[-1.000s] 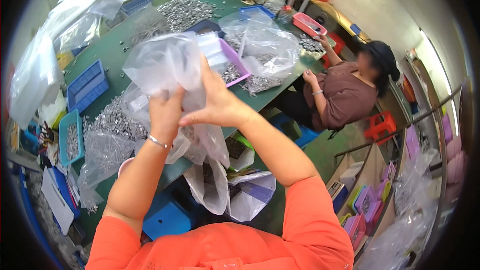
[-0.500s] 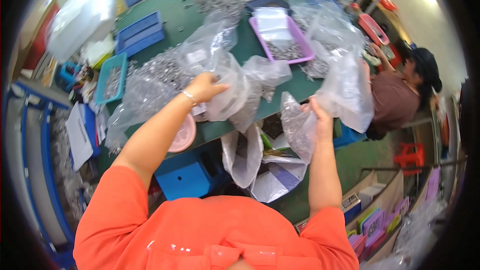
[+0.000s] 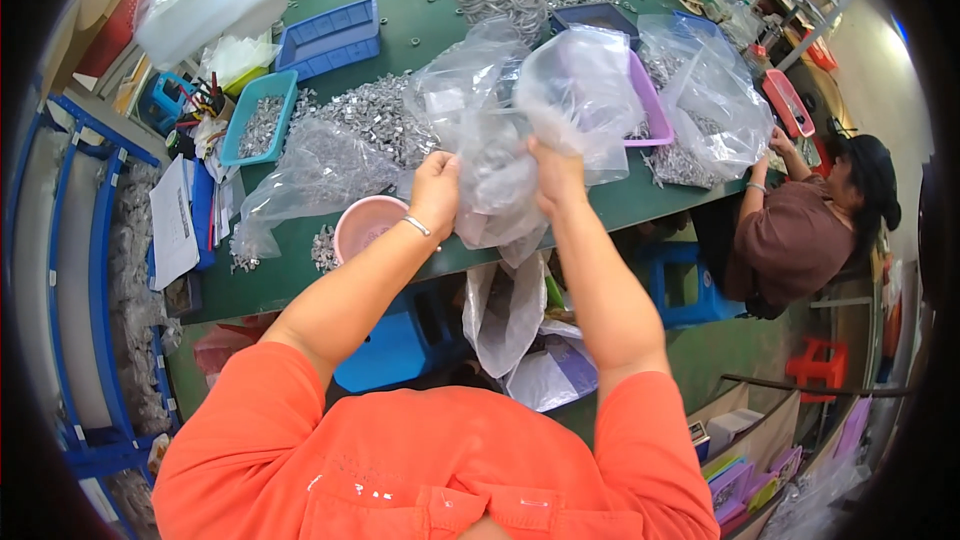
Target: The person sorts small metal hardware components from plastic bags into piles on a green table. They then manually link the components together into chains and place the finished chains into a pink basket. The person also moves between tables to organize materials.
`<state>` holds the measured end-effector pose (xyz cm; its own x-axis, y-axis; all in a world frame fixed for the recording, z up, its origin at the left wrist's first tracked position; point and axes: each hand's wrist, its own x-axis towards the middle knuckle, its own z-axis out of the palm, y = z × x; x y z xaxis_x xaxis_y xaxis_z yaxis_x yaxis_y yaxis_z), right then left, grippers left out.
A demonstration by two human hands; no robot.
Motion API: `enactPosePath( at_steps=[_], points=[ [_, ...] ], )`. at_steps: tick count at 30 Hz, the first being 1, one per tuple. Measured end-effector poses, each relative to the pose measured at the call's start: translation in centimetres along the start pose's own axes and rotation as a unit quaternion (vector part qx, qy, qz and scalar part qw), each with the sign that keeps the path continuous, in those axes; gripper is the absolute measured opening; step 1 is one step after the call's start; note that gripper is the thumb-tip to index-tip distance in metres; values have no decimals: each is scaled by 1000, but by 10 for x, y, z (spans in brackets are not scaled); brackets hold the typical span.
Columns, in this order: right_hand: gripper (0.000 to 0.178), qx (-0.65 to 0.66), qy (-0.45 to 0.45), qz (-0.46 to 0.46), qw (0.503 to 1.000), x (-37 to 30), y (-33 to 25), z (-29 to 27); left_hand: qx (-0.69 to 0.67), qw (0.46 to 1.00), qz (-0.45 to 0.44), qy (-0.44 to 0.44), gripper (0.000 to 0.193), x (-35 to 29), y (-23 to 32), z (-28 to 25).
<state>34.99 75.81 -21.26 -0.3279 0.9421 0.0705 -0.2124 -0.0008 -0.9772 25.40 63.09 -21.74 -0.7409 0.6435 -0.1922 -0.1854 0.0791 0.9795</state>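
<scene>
My left hand and my right hand are both closed on crumpled transparent plastic bags, held over the near edge of the green table. Loose plastic rises from between my fists and fans out above my right hand; motion blurs it. Whether it is one bag or several, I cannot tell. Close to my left wrist sits a round pink bowl. Beyond that hand, small silvery metal parts lie heaped, beside another transparent bag. A purple tray is partly hidden behind the plastic near my right hand.
On the table stand a blue tray, a teal tray of parts and, at right, a bag of parts. Open white sacks and a blue stool are below the edge. A co-worker sits at the right.
My right hand has come left and inward, carrying its plastic bag beside my left hand. The left hand has moved slightly nearer me. The view has shifted, showing more of the co-worker.
</scene>
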Motion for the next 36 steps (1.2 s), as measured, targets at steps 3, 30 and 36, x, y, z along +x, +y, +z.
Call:
enactPosePath(
  at_steps=[3, 30, 36],
  points=[
    [34, -390, -93, 33, 916, 4, -15, -42, -52, 996, -62, -35, 26, -3, 9, -16],
    [46, -127, -22, 129, 983, 23, 45, -44, 322, 938, 23, -125, 83, -1, -2, 28],
    [46, -348, -150, -125, 917, 5, 67, -29, -61, 997, -25, -47, 13, 0, 28, 49]
  ],
)
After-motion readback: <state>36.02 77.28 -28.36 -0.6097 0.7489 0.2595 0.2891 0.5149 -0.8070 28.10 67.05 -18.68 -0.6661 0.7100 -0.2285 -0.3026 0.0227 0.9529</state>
